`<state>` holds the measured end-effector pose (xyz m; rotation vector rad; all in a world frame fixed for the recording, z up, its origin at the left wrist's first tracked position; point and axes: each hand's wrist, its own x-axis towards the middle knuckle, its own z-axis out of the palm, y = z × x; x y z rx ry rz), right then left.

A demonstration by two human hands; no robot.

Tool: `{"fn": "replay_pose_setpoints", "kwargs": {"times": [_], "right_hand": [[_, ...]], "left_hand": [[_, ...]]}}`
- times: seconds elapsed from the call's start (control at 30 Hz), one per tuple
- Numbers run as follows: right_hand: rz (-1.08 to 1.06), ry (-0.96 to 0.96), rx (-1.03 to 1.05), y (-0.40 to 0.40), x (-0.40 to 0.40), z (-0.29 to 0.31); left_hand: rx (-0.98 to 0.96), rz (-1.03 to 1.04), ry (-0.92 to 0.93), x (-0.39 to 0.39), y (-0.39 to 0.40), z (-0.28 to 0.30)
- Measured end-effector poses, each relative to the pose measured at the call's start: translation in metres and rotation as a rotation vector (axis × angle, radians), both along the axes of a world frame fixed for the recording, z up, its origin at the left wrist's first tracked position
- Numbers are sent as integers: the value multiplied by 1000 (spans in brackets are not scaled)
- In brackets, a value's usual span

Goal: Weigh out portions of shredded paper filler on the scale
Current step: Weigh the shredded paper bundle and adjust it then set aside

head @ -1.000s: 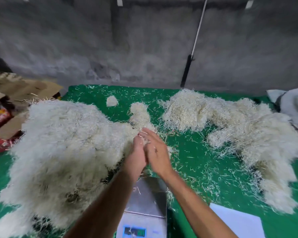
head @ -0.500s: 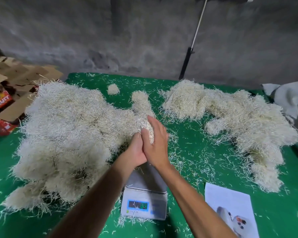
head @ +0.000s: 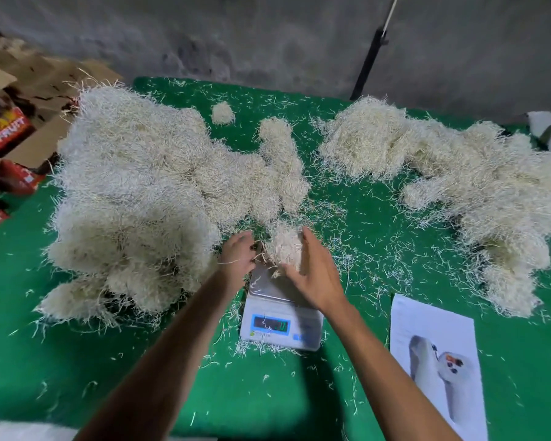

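A small clump of pale shredded paper (head: 284, 246) sits just above the far end of the white digital scale (head: 280, 326), over its steel platform (head: 263, 288). My left hand (head: 237, 254) is at the clump's left edge with its fingers curled into the strands. On the clump's right side lies my right hand (head: 314, 270), fingers straight against it and thumb under its near edge. The scale's display is lit, its digits blurred. A big heap of shredded paper (head: 147, 192) lies to the left, and a second heap (head: 452, 179) to the right.
Green cloth (head: 268, 393) covers the table, strewn with loose shreds. A printed sheet (head: 436, 364) lies right of the scale. Cardboard boxes (head: 7, 132) are stacked off the left edge. A concrete wall and a black pole (head: 368, 63) stand behind.
Both hands pulled a small clump off the big heap's tip and drew it back toward me over the scale. The hands, pressed together before, now sit apart on either side of it.
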<state>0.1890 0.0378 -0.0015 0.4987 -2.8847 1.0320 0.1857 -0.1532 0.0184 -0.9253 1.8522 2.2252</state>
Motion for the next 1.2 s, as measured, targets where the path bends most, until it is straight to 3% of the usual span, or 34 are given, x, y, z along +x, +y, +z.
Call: {"fn": "replay_pose_setpoints", "kwargs": {"times": [0.07, 0.13, 0.23, 0.37, 0.5, 1.2], "right_hand": [[-25, -88, 79, 13, 10, -18], [-178, -169, -16, 30, 27, -43], [-368, -310, 60, 65, 58, -88], [-213, -402, 490, 91, 109, -141], [-242, -383, 523, 82, 126, -149], [-275, -429, 420, 78, 125, -144]], "left_hand": [[-338, -91, 43, 14, -10, -31], [-604, -188, 7, 30, -15, -60], [-692, -278, -77, 57, -20, -96], [-847, -559, -35, 102, -21, -135], [-1062, -669, -17, 126, -13, -151], [-1085, -677, -42, 121, -12, -155]]}}
